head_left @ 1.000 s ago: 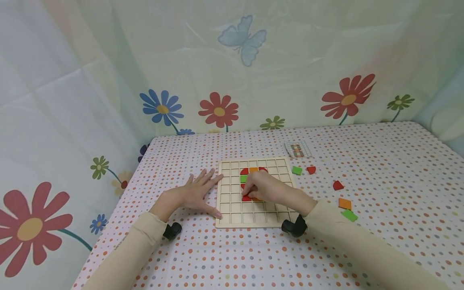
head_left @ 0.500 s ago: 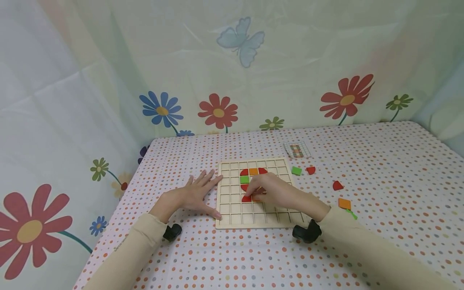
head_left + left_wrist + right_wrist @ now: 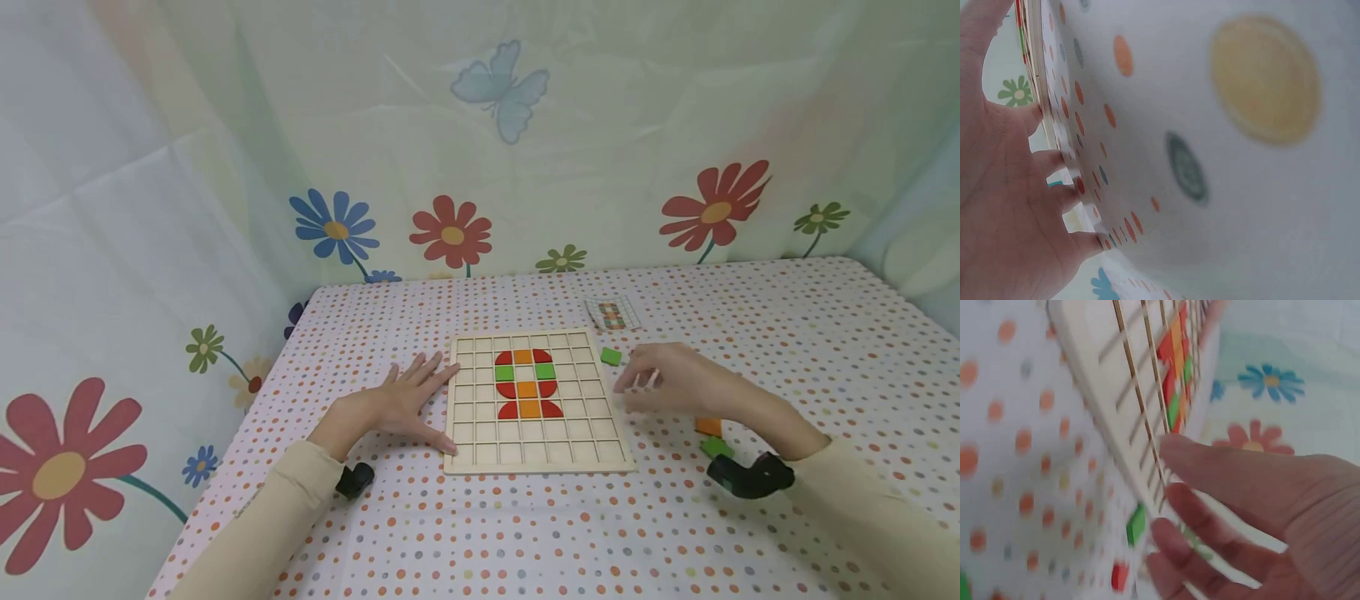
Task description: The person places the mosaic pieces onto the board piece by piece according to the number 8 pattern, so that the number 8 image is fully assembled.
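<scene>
A wooden grid board (image 3: pixel 476 454) lies on the dotted cloth. Set in its middle cells are red quarter-round tiles (image 3: pixel 552 409), orange square tiles (image 3: pixel 529 408) and green square tiles (image 3: pixel 505 372). My left hand (image 3: pixel 405 404) lies with spread fingers at the board's left edge, thumb and a fingertip touching it. Just right of the board my right hand (image 3: pixel 678 379) hangs above the cloth, fingers loosely bent and parted, with nothing seen between them. In the right wrist view, a loose green tile (image 3: pixel 1137 525) and a loose red tile (image 3: pixel 1120 575) lie near its fingertips.
A patterned paper card (image 3: pixel 613 314) lies behind the board's far right corner. A loose orange tile (image 3: pixel 708 427) and a green tile (image 3: pixel 717 447) lie beneath my right forearm. A flowered curtain (image 3: pixel 360 125) hangs behind and left of the table.
My right hand has left the red tile at the lower left of the pattern and moved right, off the board. That tile now lies in its cell. The left hand stays put.
</scene>
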{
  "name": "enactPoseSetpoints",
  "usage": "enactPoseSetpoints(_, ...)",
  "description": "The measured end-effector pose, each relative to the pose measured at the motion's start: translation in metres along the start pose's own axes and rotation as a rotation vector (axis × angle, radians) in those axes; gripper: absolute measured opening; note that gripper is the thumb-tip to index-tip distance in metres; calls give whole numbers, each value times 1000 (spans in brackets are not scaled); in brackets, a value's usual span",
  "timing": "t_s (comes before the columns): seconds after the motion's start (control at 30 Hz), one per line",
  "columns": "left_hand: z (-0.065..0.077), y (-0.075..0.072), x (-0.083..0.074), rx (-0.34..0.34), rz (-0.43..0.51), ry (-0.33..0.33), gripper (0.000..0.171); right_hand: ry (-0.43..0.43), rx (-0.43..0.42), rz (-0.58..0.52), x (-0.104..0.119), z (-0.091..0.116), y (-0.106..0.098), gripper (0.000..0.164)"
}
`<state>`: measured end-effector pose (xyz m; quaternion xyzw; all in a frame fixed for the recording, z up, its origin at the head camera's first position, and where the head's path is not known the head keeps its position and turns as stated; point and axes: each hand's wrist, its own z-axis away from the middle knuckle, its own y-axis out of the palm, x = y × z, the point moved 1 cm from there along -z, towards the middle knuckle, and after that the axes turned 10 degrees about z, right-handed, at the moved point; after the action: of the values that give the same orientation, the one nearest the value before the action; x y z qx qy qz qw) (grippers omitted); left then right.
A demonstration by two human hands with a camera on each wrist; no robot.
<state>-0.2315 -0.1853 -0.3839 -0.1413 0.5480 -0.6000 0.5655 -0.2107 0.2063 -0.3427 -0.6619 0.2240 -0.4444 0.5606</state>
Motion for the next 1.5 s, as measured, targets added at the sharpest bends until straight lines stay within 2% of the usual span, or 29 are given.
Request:
enactPoseSetpoints(0.2,0,0,1,4,-1,-1,122,73,183,-24,-36,33,-8,26)
enactPoseSetpoints(0.33,-1,-1,2,0,-1,5,122,86,230,-46,-51,50,-6,30)
enactPoseSetpoints(0.53,0,-3,2,2,5,1,123,111,179,-45,-57,59,0,29)
enactPoseSetpoints(0.77,0,-2,3,-4,-5,-3,122,97,121,-91,-44,53,9,27)
enactPoseSetpoints(0.93,0,-1,3,-2,7,-5,122,101,117,-68,-39,45,13,27)
enactPoseSetpoints(1.1,0,2,3,4,16,-8,122,190,141,-8,-37,41,16,26)
enactPoseSetpoints(1.27,-1,3,3,4,10,-5,122,259,166,-8,-36,40,16,27)
enactPoseSetpoints(1.37,-2,2,3,2,0,-6,123,269,155,-12,-36,41,15,26)
enactPoseSetpoints(1.5,-1,1,2,1,-5,-8,123,232,118,-21,-38,43,16,26)
